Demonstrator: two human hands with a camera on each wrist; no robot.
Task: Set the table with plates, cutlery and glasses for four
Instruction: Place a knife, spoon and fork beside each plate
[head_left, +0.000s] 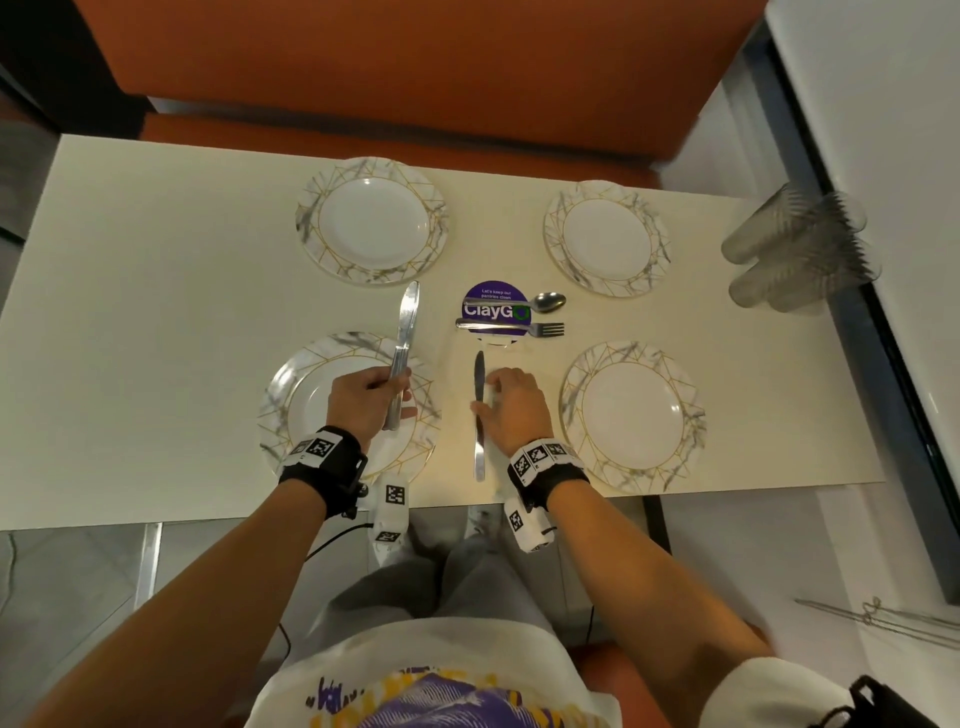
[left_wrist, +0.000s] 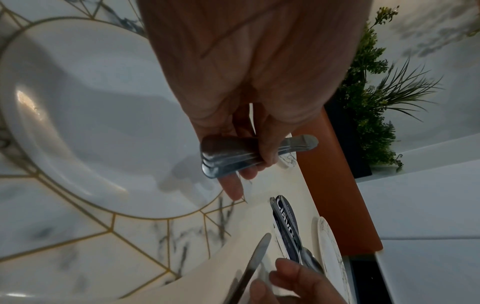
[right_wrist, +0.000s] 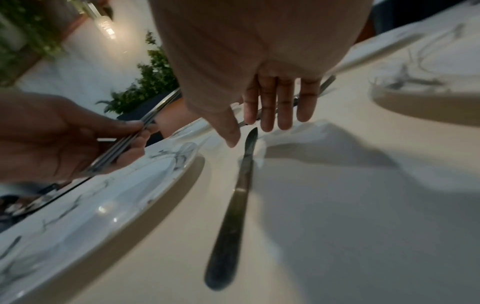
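Four marbled, gold-lined plates sit on the cream table (head_left: 156, 260). My left hand (head_left: 397, 387) hovers over the near-left plate (head_left: 291, 410) and grips a bundle of knives (head_left: 406, 332) by the handles, blades pointing away. In the left wrist view, the fingers of that hand (left_wrist: 246, 144) curl round the stacked handles (left_wrist: 233, 158). One knife (head_left: 479, 415) lies on the table between the two near plates. My right hand (head_left: 485, 395) is spread over its blade, with straight fingers (right_wrist: 283, 107) to the right and the thumb to the left of the knife (right_wrist: 233, 205).
A spoon (head_left: 545, 301) and a fork (head_left: 540, 329) lie across a purple round sticker at the table's centre. Stacked clear glasses (head_left: 795, 249) lie at the right edge. An orange bench runs along the far side. The near-right plate (head_left: 631, 415) is close to my right hand.
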